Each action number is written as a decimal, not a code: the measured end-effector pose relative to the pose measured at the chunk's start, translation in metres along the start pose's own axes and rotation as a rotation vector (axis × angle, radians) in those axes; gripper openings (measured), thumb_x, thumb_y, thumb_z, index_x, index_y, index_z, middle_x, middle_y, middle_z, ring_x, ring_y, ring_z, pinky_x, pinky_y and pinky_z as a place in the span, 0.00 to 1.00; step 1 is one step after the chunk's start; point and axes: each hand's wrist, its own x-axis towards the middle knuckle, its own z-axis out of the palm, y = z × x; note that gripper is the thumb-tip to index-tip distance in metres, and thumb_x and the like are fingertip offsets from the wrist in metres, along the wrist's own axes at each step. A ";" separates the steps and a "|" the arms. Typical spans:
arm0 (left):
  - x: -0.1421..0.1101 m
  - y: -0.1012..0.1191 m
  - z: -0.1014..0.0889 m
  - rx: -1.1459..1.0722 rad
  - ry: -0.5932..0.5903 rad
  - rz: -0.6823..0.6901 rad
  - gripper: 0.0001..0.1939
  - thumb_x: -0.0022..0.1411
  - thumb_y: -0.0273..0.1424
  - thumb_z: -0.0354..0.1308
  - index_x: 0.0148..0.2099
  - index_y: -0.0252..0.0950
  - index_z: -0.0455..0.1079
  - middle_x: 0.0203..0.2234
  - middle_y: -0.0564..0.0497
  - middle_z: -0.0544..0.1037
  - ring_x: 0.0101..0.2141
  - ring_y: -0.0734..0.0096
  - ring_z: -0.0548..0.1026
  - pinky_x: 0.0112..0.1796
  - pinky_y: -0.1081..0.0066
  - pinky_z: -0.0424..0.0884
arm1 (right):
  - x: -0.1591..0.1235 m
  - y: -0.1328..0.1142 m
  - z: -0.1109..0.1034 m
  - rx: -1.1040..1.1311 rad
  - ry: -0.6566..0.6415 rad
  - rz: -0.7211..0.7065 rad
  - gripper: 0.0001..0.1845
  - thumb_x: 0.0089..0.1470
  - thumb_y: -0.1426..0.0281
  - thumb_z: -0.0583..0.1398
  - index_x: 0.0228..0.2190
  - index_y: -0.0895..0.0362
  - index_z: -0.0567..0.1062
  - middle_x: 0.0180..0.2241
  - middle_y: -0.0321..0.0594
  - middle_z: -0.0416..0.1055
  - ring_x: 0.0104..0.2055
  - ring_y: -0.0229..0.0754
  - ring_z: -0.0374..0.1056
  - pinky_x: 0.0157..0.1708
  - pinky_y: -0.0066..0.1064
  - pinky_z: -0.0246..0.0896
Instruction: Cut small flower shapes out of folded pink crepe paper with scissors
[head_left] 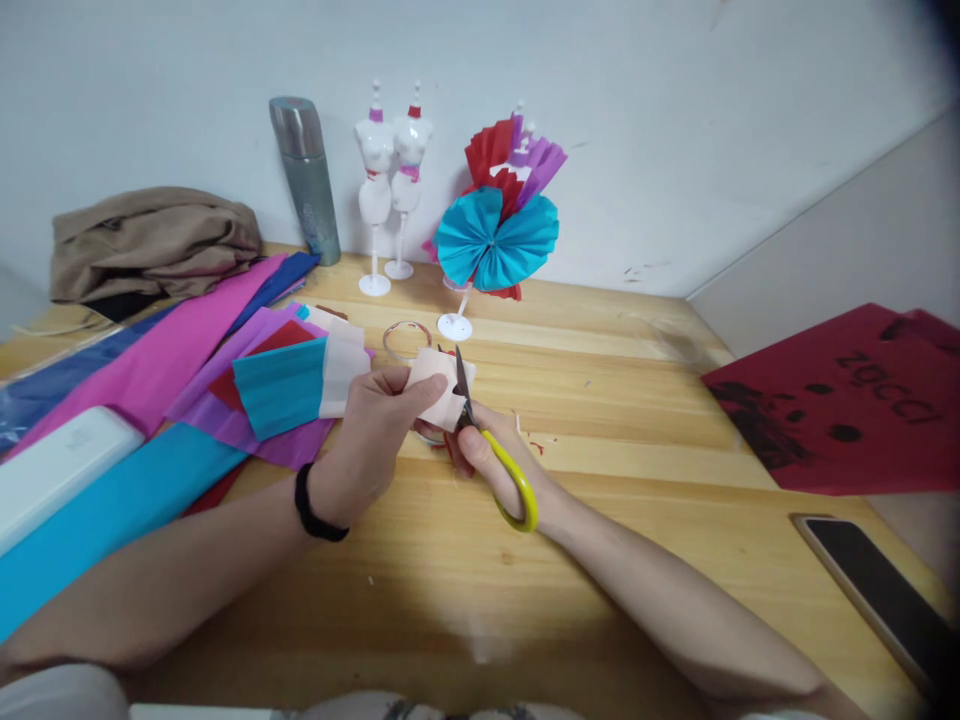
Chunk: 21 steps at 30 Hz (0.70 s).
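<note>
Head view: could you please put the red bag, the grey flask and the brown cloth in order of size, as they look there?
Largest to smallest, as they look:
1. Red bag, though the picture edge cuts it off
2. Brown cloth
3. Grey flask

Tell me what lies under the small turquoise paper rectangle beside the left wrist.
Red paper shows past the upper edge of the turquoise rectangle, and purple paper spreads out beneath them. Whatever its middle covers cannot be seen.
</note>
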 end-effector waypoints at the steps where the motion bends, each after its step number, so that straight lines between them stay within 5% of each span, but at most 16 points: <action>1: 0.000 0.000 0.000 -0.001 0.002 0.001 0.13 0.48 0.33 0.69 0.20 0.31 0.72 0.14 0.52 0.73 0.17 0.81 0.66 0.20 0.78 0.61 | 0.000 0.000 0.000 -0.001 0.001 0.000 0.31 0.63 0.43 0.47 0.36 0.57 0.72 0.19 0.33 0.62 0.23 0.40 0.60 0.31 0.34 0.60; 21: -0.003 0.003 0.005 0.009 0.043 0.003 0.13 0.47 0.34 0.68 0.20 0.32 0.72 0.15 0.52 0.72 0.17 0.78 0.65 0.21 0.75 0.60 | 0.000 0.004 0.007 0.001 0.062 0.009 0.28 0.62 0.44 0.49 0.34 0.56 0.69 0.22 0.35 0.62 0.29 0.42 0.64 0.32 0.35 0.60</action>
